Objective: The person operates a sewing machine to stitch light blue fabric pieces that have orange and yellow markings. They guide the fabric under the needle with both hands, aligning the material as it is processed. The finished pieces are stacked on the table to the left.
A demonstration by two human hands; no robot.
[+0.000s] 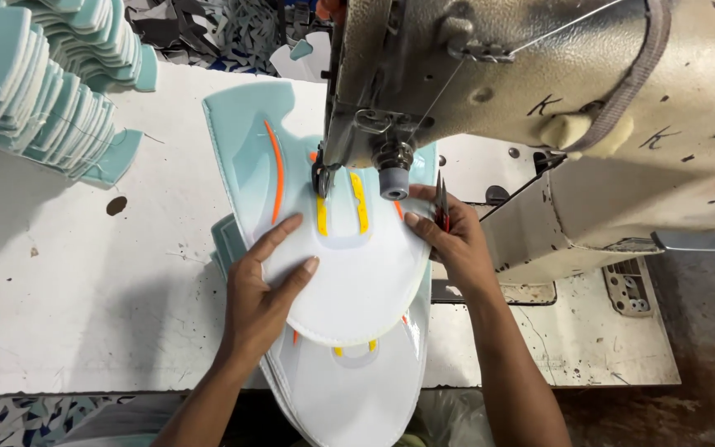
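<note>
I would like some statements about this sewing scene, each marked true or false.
1. The left hand lies flat on the top shoe upper piece. True.
2. The right hand is empty. False: it holds small thread snips.
3. The top piece sits under the sewing machine head. True.
4. The stack of cut pieces is at the table's right end. False: it is at the upper left.
5. The piece has yellow and orange strips. True.

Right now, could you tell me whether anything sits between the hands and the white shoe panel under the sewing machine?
Nothing visible does: the left hand and the right hand both rest on the white shoe panel.
</note>
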